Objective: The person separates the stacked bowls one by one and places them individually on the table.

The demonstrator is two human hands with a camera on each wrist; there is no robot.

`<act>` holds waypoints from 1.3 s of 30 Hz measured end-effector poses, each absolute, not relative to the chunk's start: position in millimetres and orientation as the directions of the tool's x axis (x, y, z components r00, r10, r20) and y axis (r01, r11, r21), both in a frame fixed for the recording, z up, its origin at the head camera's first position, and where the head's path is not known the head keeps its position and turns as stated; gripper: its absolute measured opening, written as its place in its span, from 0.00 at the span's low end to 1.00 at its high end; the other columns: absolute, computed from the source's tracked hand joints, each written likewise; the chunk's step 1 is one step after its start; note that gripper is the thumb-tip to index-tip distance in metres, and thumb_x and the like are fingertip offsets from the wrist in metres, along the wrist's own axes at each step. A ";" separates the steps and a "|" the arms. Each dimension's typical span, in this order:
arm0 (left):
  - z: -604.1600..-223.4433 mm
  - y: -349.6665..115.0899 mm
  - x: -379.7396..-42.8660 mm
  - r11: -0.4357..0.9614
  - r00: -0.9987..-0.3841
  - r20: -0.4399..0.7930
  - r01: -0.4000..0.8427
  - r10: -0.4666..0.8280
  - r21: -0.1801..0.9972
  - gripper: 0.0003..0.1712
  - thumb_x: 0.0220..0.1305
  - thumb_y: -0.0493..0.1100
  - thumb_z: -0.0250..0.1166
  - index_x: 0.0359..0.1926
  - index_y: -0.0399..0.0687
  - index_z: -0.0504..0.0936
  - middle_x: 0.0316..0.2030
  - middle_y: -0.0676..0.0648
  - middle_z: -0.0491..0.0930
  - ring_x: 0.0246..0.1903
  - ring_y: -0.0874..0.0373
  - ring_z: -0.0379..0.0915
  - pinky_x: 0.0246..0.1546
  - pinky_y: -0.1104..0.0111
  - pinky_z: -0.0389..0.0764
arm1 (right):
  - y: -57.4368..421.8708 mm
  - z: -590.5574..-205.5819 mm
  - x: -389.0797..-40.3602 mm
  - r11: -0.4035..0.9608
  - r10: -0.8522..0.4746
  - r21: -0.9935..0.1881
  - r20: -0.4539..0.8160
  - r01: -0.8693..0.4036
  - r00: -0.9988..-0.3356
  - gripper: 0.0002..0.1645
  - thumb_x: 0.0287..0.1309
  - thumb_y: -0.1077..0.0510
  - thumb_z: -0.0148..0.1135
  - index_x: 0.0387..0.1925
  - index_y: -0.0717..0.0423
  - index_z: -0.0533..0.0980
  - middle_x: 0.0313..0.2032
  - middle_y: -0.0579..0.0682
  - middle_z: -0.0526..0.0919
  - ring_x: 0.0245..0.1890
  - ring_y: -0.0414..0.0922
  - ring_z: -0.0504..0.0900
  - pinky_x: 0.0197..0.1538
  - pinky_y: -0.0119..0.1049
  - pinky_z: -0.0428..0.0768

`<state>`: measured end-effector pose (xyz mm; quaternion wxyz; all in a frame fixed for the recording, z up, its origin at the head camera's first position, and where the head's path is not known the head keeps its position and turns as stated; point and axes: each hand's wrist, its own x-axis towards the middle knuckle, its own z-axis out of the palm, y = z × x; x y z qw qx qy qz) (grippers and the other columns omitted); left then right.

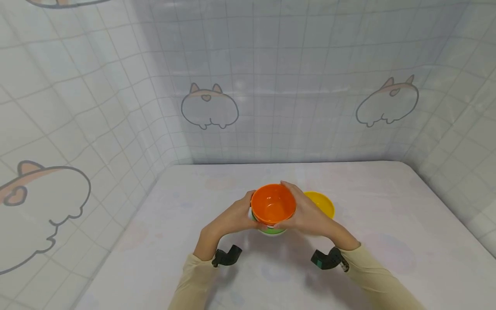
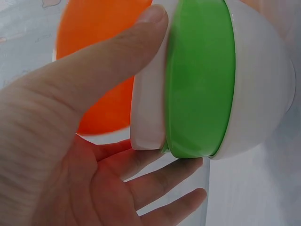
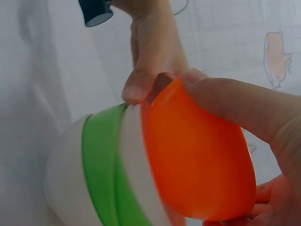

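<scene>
An orange bowl point(image 1: 273, 205) sits at the top of a nested stack, tilted in the right wrist view. Beneath it show a white band point(image 2: 148, 110), a green band point(image 2: 202, 80) and a rounded white base point(image 2: 263, 89); how many bowls these make I cannot tell. My left hand point(image 1: 234, 218) grips the stack from the left, thumb on the white band and fingers round the far side. From the right, my right hand point(image 1: 308, 215) holds the orange bowl, its thumb on the outer wall near the rim. Whether the stack touches the table is unclear.
A yellow bowl point(image 1: 323, 204) stands on the pale table point(image 1: 186, 202), just behind my right hand and partly hidden by it. Grid-patterned sheets with cartoon animals hang behind the table point(image 1: 290, 142) and along both sides. Each wrist carries a black camera mount point(image 1: 228, 255).
</scene>
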<state>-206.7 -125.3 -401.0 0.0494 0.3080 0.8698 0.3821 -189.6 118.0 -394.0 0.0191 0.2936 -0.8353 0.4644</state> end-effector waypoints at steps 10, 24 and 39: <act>-399.9 -117.2 -209.8 0.578 -0.845 0.111 0.448 0.523 0.683 0.56 0.47 0.54 0.78 0.70 0.42 0.56 0.61 0.47 0.70 0.56 0.56 0.69 0.57 0.59 0.73 | 147.3 -385.2 -179.3 0.425 -0.453 -0.727 0.345 -0.539 -0.822 0.66 0.37 0.51 0.82 0.73 0.57 0.51 0.67 0.53 0.62 0.60 0.53 0.68 0.53 0.50 0.78; -398.8 -117.6 -215.4 0.610 -0.859 0.089 0.428 0.504 0.667 0.59 0.45 0.56 0.79 0.71 0.42 0.55 0.60 0.45 0.70 0.55 0.50 0.70 0.54 0.56 0.75 | 177.0 -389.3 -157.2 0.428 -0.392 -0.764 0.325 -0.483 -0.861 0.66 0.35 0.44 0.82 0.72 0.52 0.54 0.67 0.50 0.62 0.61 0.54 0.67 0.51 0.54 0.78; -398.2 -116.4 -213.9 0.622 -0.867 0.087 0.420 0.491 0.661 0.60 0.44 0.56 0.79 0.70 0.41 0.56 0.60 0.42 0.70 0.57 0.47 0.69 0.54 0.54 0.74 | 203.6 -403.1 -135.6 0.504 -0.329 -0.755 0.280 -0.419 -0.902 0.66 0.37 0.45 0.81 0.72 0.57 0.53 0.65 0.52 0.61 0.58 0.55 0.68 0.49 0.55 0.79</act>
